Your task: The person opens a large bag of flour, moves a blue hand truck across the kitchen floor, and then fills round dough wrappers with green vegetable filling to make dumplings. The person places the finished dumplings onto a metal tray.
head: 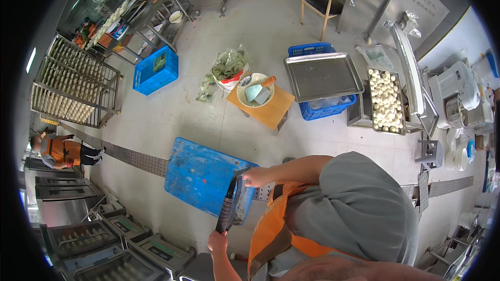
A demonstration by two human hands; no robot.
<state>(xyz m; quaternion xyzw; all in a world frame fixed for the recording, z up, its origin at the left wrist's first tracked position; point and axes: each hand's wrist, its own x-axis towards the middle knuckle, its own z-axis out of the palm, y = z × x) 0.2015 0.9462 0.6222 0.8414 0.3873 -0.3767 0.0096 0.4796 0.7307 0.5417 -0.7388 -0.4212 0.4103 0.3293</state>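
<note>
In front of me on the floor stands a platform trolley with a scuffed blue deck (203, 175). Its dark push handle (225, 212), with a ribbed black grip, rises at the deck's near side. My right hand (256, 176) is closed around the upper end of this handle as pictured. At the lower end my left hand (218, 241) grips the bar, its fingers partly hidden. An orange apron (269, 226) covers my front. Beyond the deck, a low wooden-topped stool (269, 111) carries a cream bowl (258, 102) with a scraper (256, 91) in it.
A leaf-filled bag (231, 64) sits beside the stool. A metal tray (323, 76) rests over blue crates (328, 108); another tray holds pale dough balls (386, 99). At left are a loaded rack (76, 82), a blue crate (156, 71), a person (64, 150) and steel machines (129, 238).
</note>
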